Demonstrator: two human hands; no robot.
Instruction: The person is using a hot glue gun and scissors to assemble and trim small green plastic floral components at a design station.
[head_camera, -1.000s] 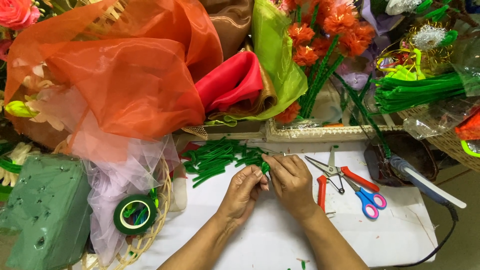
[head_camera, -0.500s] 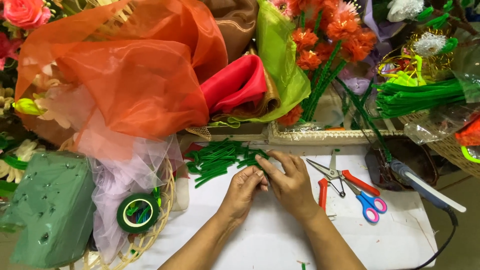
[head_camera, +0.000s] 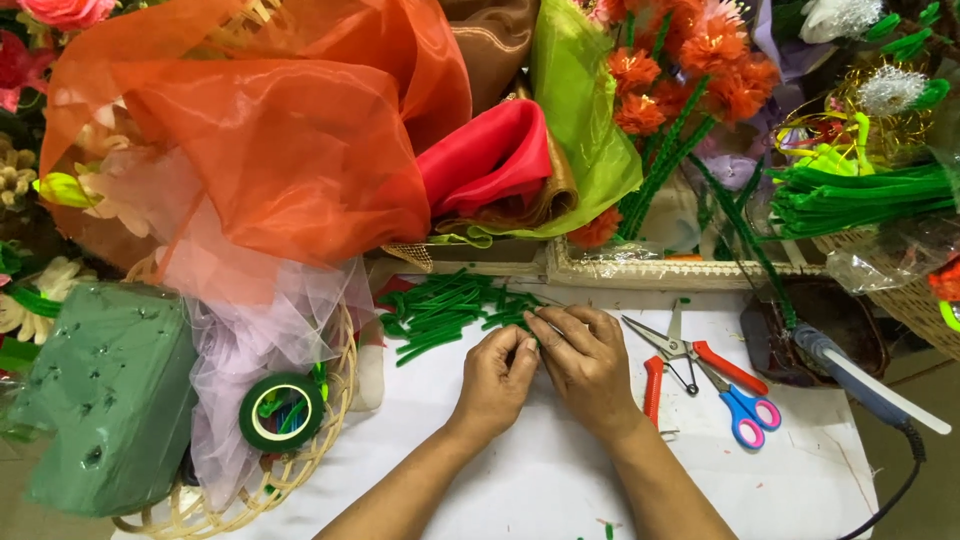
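Both hands together mid-worktop: left hand & right hand pinching one green stem piece. Cut pile lies just far-left, sizeable. Pliers, scissors idle right. Tape roll untouched, left.

No labels, signs or screens show anywhere in the head view, and packaging is scarce. A crumpled clear plastic bag lies at the right edge of the table, just below a bundle of green stems and against a woven basket, its film glossy and colourless. A second piece of clear plastic wrap sits in the long pale tray at the back of the table, under the orange flowers; what it encloses cannot be told.
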